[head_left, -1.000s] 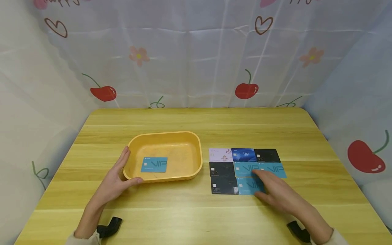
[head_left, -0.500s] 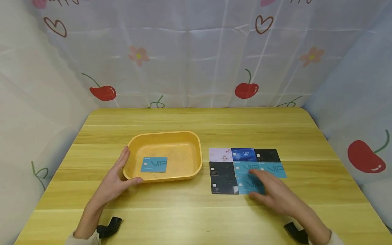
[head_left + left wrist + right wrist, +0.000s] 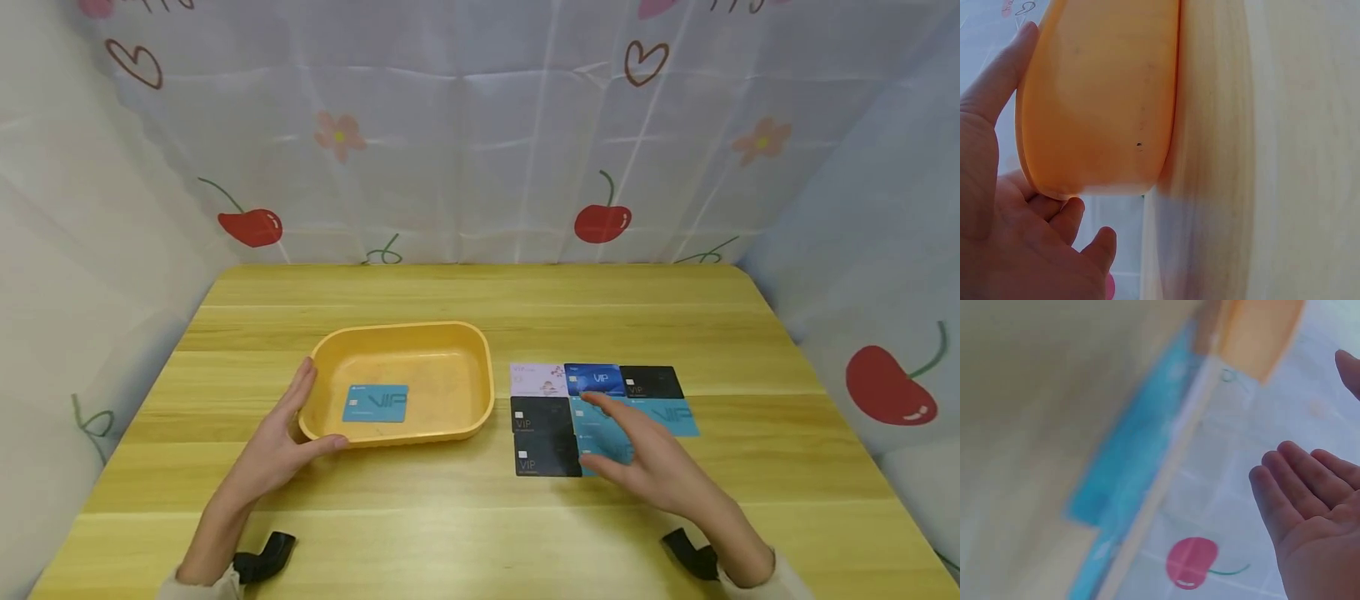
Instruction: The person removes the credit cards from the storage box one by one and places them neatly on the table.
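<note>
My left hand (image 3: 273, 454) holds the left end of a yellow plastic basin (image 3: 444, 387), thumb along the front rim and fingers against the end wall. In the left wrist view its fingers curl at the basin's end. Inside the basin lies a teal VIP card (image 3: 375, 404). My right hand (image 3: 660, 467) hovers over the card grid with fingers spread, holding nothing. It partly hides the teal cards (image 3: 600, 437) in the grid. Black cards (image 3: 542, 414), a lilac card (image 3: 538, 380) and a blue card (image 3: 596, 378) lie flat around them.
The cards sit edge to edge in rows on the wooden table (image 3: 420, 533), right of the basin. A curtain (image 3: 480, 150) printed with cherries and flowers hangs behind the table's far edge. A black wrist mount (image 3: 690, 554) sits beside each wrist.
My right hand has moved left and up from the grid's right side, over the teal cards, its fingers spreading wider. The left hand, basin and cards stay in place.
</note>
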The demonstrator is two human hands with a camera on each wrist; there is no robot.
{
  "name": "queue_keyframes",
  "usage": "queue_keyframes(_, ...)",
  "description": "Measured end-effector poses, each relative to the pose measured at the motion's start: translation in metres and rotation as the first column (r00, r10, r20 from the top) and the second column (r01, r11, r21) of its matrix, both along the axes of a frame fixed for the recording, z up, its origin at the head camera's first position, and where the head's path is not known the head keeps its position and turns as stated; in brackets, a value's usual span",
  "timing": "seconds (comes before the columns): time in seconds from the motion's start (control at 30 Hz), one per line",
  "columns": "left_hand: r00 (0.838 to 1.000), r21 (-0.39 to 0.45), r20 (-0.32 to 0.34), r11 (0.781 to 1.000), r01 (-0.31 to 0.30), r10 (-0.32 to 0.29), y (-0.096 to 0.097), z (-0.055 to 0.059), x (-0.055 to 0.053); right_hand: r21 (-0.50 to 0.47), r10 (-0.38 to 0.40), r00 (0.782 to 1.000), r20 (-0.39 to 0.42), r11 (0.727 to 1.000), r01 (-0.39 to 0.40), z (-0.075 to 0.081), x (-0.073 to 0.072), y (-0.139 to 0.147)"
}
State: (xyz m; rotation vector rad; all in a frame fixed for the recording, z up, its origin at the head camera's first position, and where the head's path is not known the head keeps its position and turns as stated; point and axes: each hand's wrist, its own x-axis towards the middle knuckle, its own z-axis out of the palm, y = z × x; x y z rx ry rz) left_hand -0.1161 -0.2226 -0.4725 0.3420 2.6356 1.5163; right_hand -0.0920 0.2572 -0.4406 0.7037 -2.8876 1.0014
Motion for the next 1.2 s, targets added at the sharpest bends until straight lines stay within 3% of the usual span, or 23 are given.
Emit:
queue_keyframes(0.27,1.0,0.003,0.002,1.0,0.006,-0.006,-0.001,0.001,0.001,-0.069,0.03,0.999,-0.028,0.997,-0.032,0.018,-0.009,-0.029)
queue_keyframes(0.53,1.0,-0.01,0.0,1.0,-0.005,0.005,-0.002,0.001,0.001,-0.166,0.114,0.993,-0.022,0.979,-0.116,0.032,-0.021,-0.064)
queue_keyframes(0.87,1.0,-0.014,-0.012,1.0,-0.008,0.008,0.001,0.002,0.0,-0.242,0.181,0.983,0.019,0.955,-0.171,0.025,-0.037,-0.101)
queue_keyframes(1.2,1.0,-0.006,-0.017,1.0,-0.002,0.002,0.001,0.0,0.0,-0.245,0.194,0.98,0.037,0.953,-0.18,0.027,-0.05,-0.145)
